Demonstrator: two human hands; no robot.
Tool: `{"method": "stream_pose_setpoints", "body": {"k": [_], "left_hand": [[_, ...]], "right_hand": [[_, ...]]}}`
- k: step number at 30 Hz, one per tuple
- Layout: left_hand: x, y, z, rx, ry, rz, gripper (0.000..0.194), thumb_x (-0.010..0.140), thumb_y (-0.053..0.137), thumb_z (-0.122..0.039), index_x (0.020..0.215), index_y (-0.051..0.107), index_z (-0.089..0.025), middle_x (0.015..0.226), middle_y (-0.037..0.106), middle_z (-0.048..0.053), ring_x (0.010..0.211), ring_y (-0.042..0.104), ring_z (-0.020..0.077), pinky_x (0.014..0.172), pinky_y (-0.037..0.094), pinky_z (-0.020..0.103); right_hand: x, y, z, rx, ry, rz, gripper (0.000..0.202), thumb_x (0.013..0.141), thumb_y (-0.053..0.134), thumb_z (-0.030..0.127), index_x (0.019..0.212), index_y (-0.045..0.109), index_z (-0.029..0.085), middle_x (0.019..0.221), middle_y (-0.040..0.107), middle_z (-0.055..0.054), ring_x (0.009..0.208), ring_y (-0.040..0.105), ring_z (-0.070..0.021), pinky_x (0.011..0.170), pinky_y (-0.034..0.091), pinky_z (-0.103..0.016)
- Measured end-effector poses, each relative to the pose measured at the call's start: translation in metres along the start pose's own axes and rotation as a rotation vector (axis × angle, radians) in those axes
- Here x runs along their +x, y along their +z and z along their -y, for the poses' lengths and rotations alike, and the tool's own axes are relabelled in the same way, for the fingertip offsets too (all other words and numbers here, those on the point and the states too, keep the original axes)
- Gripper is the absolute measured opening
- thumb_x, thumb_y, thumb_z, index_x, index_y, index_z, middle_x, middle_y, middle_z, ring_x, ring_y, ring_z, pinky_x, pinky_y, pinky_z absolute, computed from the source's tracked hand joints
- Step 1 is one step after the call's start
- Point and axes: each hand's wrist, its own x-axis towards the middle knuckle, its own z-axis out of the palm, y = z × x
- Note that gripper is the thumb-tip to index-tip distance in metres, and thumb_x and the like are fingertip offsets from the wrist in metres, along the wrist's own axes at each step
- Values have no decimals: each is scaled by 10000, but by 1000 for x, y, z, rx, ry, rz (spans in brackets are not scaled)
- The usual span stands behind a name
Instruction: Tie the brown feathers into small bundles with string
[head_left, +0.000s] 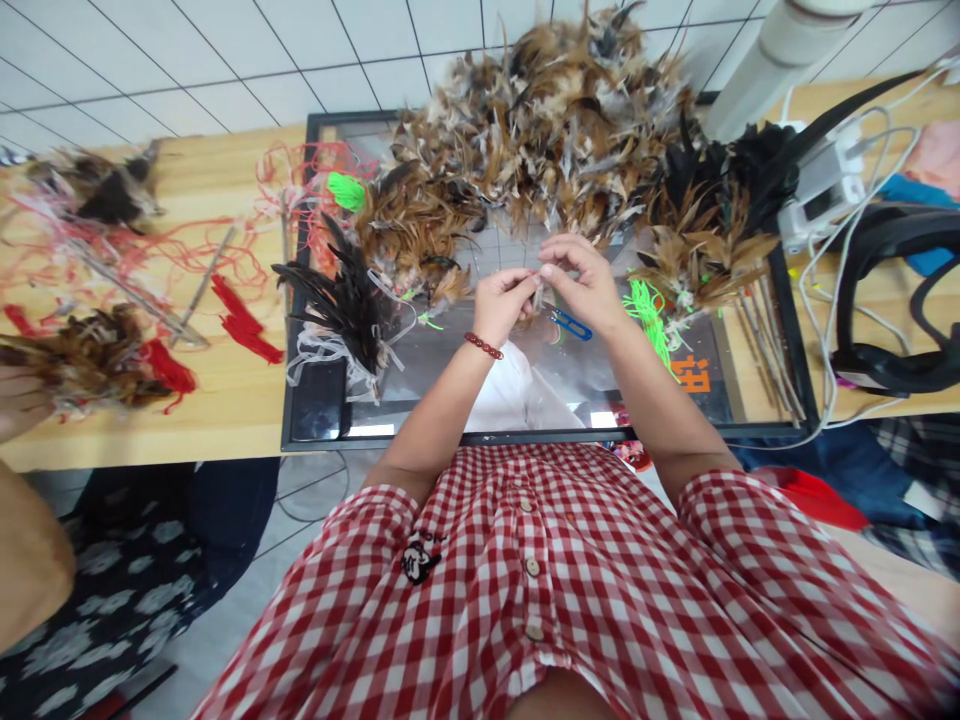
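Our working room on the pale wooden worktop (232, 420) is the glossy strip of the black-framed rectangular board (525, 438), between its near rim and the heaped brown-and-grey feathers (555, 120). Black feathers tied with white strips (356, 300) bound it left, thin brown sticks (769, 345) right. Over mid-board, our left hand (504, 300) pinches a small, blurred, pale-brown tuft (538, 296) between thumb and forefinger. Our right hand (579, 278) is half-curled, its thumb at the tuft; we cannot tell whether it grips. Just below it in view sits 1 blue looped tool (574, 325).
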Motion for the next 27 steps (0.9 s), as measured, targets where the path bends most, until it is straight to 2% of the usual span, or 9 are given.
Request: {"method": "stream_pose_setpoints", "body": {"k": [2,4,7,11,14,17,22,27], "left_hand": [[2,0,-1,-32,-9,-58,114,821,778,-213,732,722,-169,438,532,-79,370,471,40,398,346,153],[4,0,-2,-64,-16,-105,122,817,784,-226,734,713,-172,461,548,-78,373,477,39,398,350,155],[6,-1,-3,-117,-33,-140,155,807,792,-255,730,683,-177,521,589,-71,393,503,38,400,358,154],[5,-1,-6,-196,-103,-147,149,824,756,-263,752,656,-181,600,637,-64,416,519,30,415,376,148],[4,0,-9,-234,-154,-130,139,815,748,-243,750,642,-180,600,626,-63,428,521,34,435,394,154],[3,-1,-9,-234,-137,-73,164,793,765,-244,717,636,-177,600,625,-54,448,519,36,466,426,160],[3,-2,-1,-126,-31,77,181,772,801,-243,676,666,-169,611,643,-44,518,548,29,540,459,142],[5,-1,3,-84,21,76,185,802,802,-237,686,674,-167,632,644,-47,542,557,25,581,458,145]], "right_hand": [[-2,3,2,17,46,-15,447,843,736,635,999,752,217,1003,731,-54,865,655,-184,840,545,-365],[-4,6,4,2,88,-30,411,859,725,602,934,752,199,874,725,-34,770,625,-163,782,525,-337],[-5,7,7,-42,116,-37,401,893,680,580,822,735,190,758,695,-18,709,580,-151,732,486,-314],[-5,8,8,-41,128,-18,450,871,687,624,772,705,185,708,648,-5,681,532,-140,697,440,-300],[-5,10,5,18,168,-26,522,838,690,702,771,691,184,692,615,6,659,500,-126,665,414,-290],[-3,10,2,127,216,-51,572,775,722,763,758,672,193,676,598,21,633,483,-111,631,410,-273],[2,8,4,329,280,-105,573,671,823,750,733,620,218,659,603,36,616,537,-106,613,471,-257],[3,5,7,498,344,-80,578,682,831,732,788,563,231,711,658,34,584,558,-83,567,488,-224]]}}
